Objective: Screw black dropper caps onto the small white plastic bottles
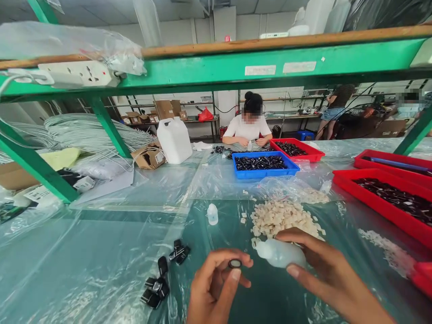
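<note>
A big worktable [101,252] covered with clear plastic sheet fills the lower half of the frame. Above it, a green metal shelf frame [216,67] crosses the whole top, and a white power strip [79,73] lies on it in the upper left. Two white labels are stuck on the green beam, but their writing is too small to read.

At the right edge stands a red tray [384,198] with dark small parts inside. In the middle distance a blue tray [265,165] also holds dark parts, and behind it a person in a white shirt [248,128] sits at the table. A white plastic canister [174,139] stands left of this person, near an open carton [148,157].

In the center lies a heap of small cream-coloured pieces [281,218], and just left of it a small white bottle [212,214] stands upright. Some black clips [162,276] are scattered in the lower left part.

At the bottom, the left hand [214,288] pinches a small dark ring [235,263] between thumb and fingertips. The right hand [324,270] grips a translucent squeeze bottle [280,253], which lies almost horizontal with the tip pointing toward the ring; the tip seems very close to it, maybe touching.
</note>
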`<state>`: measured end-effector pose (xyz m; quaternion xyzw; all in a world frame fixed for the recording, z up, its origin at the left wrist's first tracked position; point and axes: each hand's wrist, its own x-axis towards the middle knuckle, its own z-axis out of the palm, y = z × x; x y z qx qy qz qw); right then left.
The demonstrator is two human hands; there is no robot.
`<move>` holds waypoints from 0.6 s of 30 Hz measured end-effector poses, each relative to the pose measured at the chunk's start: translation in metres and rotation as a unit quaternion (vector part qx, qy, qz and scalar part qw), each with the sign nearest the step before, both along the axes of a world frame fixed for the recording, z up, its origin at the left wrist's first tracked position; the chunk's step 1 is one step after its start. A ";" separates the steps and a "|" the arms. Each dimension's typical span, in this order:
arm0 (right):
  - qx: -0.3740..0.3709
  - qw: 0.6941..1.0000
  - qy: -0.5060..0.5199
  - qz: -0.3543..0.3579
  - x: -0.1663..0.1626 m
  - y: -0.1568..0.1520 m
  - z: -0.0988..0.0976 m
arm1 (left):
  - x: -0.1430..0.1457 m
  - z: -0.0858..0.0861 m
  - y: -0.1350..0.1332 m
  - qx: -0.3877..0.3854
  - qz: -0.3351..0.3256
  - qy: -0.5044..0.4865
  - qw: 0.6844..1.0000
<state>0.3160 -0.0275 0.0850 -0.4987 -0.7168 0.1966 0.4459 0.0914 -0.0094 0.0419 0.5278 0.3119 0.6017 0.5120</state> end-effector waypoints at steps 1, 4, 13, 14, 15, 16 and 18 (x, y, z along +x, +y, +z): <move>-0.032 0.999 0.034 0.007 0.000 0.001 -0.011 | -0.001 -0.007 0.002 -0.010 -0.007 0.007 1.000; -0.072 0.996 0.057 0.011 0.000 -0.001 -0.034 | -0.004 -0.024 0.003 -0.025 -0.015 0.036 0.999; 0.005 0.999 -0.040 0.031 -0.001 -0.006 -0.042 | -0.014 -0.036 0.009 0.051 -0.031 0.130 0.990; 0.003 0.999 -0.041 0.030 -0.002 -0.006 -0.043 | -0.014 -0.036 0.009 0.053 -0.034 0.135 0.989; 0.001 0.999 -0.042 0.028 -0.002 -0.005 -0.044 | -0.014 -0.036 0.009 0.050 -0.037 0.138 0.988; -0.002 0.999 -0.044 0.025 -0.002 -0.006 -0.044 | -0.014 -0.036 0.009 0.043 -0.040 0.139 0.989; 0.001 0.999 -0.049 0.018 -0.003 -0.007 -0.045 | -0.013 -0.037 0.006 0.030 -0.043 0.138 0.989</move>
